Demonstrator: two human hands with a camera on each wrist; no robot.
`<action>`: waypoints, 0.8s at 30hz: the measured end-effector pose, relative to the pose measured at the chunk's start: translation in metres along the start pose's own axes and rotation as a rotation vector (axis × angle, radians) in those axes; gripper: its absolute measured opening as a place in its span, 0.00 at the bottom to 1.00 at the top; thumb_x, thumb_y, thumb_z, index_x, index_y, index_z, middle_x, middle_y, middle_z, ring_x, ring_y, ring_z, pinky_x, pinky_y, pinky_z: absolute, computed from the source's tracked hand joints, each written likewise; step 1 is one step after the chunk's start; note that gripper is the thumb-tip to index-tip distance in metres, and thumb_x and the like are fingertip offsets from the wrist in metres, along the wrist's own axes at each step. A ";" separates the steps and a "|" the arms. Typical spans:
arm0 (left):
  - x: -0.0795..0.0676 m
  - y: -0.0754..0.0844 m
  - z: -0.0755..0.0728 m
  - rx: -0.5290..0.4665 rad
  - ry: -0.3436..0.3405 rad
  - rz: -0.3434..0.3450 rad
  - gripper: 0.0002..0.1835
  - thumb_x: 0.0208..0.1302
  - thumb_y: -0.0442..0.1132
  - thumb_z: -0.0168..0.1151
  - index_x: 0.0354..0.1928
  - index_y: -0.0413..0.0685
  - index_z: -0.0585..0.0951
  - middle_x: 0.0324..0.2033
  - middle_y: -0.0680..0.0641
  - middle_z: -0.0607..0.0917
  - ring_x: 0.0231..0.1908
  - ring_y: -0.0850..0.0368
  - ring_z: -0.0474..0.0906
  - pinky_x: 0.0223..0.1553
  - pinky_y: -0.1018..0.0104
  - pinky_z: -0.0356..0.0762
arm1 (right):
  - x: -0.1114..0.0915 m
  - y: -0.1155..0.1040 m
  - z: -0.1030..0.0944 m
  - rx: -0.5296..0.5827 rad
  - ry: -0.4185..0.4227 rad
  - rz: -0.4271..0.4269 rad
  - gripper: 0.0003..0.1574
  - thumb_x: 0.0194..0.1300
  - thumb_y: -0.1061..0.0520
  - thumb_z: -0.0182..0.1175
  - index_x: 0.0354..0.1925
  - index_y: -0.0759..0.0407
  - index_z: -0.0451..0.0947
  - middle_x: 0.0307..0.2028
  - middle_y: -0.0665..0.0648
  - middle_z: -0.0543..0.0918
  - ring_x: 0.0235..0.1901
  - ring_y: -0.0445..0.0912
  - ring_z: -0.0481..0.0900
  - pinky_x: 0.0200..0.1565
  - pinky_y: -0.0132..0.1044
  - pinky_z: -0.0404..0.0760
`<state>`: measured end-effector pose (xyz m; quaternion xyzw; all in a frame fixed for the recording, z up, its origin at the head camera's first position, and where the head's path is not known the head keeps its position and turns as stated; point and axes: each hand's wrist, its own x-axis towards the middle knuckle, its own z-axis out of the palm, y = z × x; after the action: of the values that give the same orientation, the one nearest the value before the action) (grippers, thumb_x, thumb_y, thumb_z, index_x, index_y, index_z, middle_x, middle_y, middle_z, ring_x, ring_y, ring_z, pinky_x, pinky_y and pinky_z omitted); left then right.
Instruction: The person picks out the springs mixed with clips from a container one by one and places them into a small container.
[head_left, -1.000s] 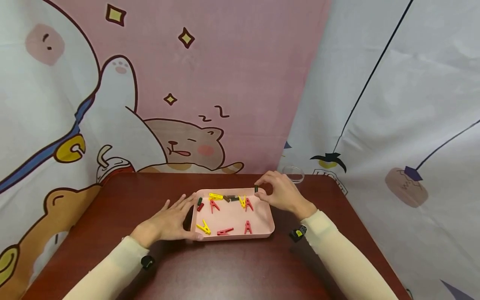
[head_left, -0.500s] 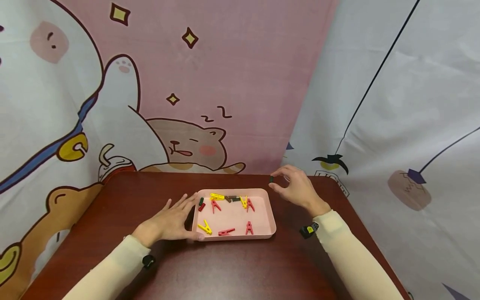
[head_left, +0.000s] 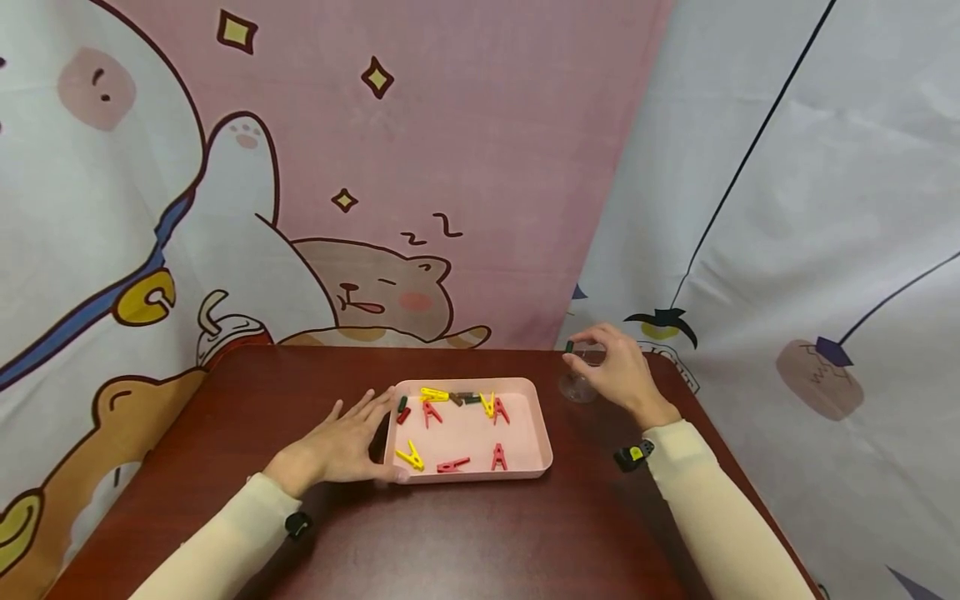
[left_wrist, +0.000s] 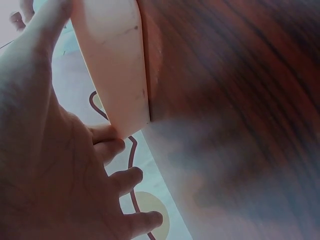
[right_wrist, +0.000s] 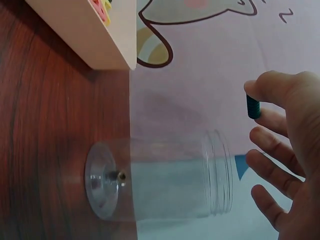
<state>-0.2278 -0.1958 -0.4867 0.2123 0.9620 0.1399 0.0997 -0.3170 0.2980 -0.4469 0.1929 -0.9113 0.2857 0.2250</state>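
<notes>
My right hand (head_left: 618, 367) pinches a small green coil spring (right_wrist: 253, 106) between thumb and index finger. It is beside the mouth of a clear jar (right_wrist: 170, 180), with the other fingers spread. The jar stands right of a pink tray (head_left: 517, 473); a small dark piece (right_wrist: 121, 176) lies at its bottom. My left hand (head_left: 337, 442) rests against the tray's left end, thumb at the front corner and fingers at the back. In the tray lie red clothespins (head_left: 498, 457), yellow clothespins (head_left: 410, 455), and small dark and red pieces (head_left: 403, 415) like springs.
The tray and jar stand on a dark brown wooden table (head_left: 480, 550). A cartoon-printed cloth (head_left: 480, 167) hangs right behind the table's far edge, and a pale cloth is on the right. A dark band with a small device (head_left: 633, 455) is on each wrist.
My right hand has carried the green spring from above the tray's back right corner rightward to the jar. My left hand stays at the tray.
</notes>
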 end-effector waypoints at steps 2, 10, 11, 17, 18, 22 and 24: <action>0.000 0.000 0.001 0.000 0.000 -0.001 0.77 0.61 0.88 0.70 0.97 0.47 0.53 0.97 0.43 0.53 0.95 0.29 0.50 0.86 0.10 0.46 | 0.000 0.004 -0.001 -0.009 0.018 0.013 0.21 0.72 0.51 0.84 0.58 0.57 0.94 0.60 0.61 0.92 0.62 0.64 0.91 0.63 0.69 0.89; 0.001 -0.002 0.002 -0.008 0.001 0.001 0.79 0.60 0.88 0.72 0.97 0.48 0.50 0.97 0.44 0.53 0.95 0.30 0.51 0.87 0.11 0.46 | 0.000 0.018 -0.005 -0.045 0.079 0.060 0.21 0.73 0.53 0.83 0.59 0.60 0.94 0.58 0.65 0.90 0.52 0.64 0.92 0.50 0.61 0.92; 0.001 -0.002 0.002 -0.008 0.001 0.001 0.79 0.60 0.89 0.72 0.97 0.48 0.50 0.97 0.44 0.53 0.95 0.30 0.51 0.87 0.11 0.46 | -0.001 0.019 -0.005 -0.046 0.086 0.063 0.21 0.73 0.54 0.83 0.59 0.60 0.94 0.58 0.65 0.90 0.51 0.64 0.91 0.49 0.61 0.92; 0.002 -0.004 0.002 -0.024 -0.003 -0.002 0.78 0.60 0.88 0.72 0.97 0.48 0.50 0.97 0.45 0.53 0.95 0.31 0.50 0.87 0.12 0.45 | -0.002 0.031 -0.005 -0.039 0.119 0.105 0.22 0.74 0.53 0.82 0.59 0.62 0.93 0.58 0.68 0.91 0.58 0.66 0.89 0.61 0.69 0.88; 0.002 -0.004 0.002 -0.027 -0.003 -0.002 0.78 0.60 0.88 0.72 0.97 0.48 0.50 0.97 0.44 0.53 0.95 0.31 0.50 0.87 0.12 0.45 | -0.003 0.032 -0.004 -0.036 0.121 0.114 0.22 0.74 0.52 0.82 0.59 0.63 0.93 0.59 0.68 0.90 0.59 0.67 0.89 0.63 0.70 0.87; 0.001 -0.004 0.002 -0.032 -0.007 -0.004 0.78 0.61 0.88 0.72 0.97 0.48 0.50 0.97 0.44 0.52 0.95 0.30 0.50 0.87 0.12 0.44 | -0.005 0.036 -0.003 -0.027 0.120 0.139 0.22 0.75 0.52 0.81 0.60 0.64 0.93 0.61 0.71 0.89 0.61 0.70 0.88 0.65 0.72 0.85; 0.001 -0.003 0.002 -0.032 -0.007 -0.006 0.78 0.61 0.88 0.72 0.97 0.48 0.50 0.97 0.44 0.53 0.95 0.30 0.50 0.87 0.12 0.44 | -0.005 0.037 -0.002 -0.023 0.116 0.152 0.23 0.75 0.52 0.81 0.60 0.64 0.93 0.62 0.71 0.89 0.61 0.70 0.88 0.65 0.73 0.85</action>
<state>-0.2298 -0.1976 -0.4894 0.2084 0.9599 0.1541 0.1066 -0.3298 0.3290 -0.4644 0.1038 -0.9119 0.3022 0.2576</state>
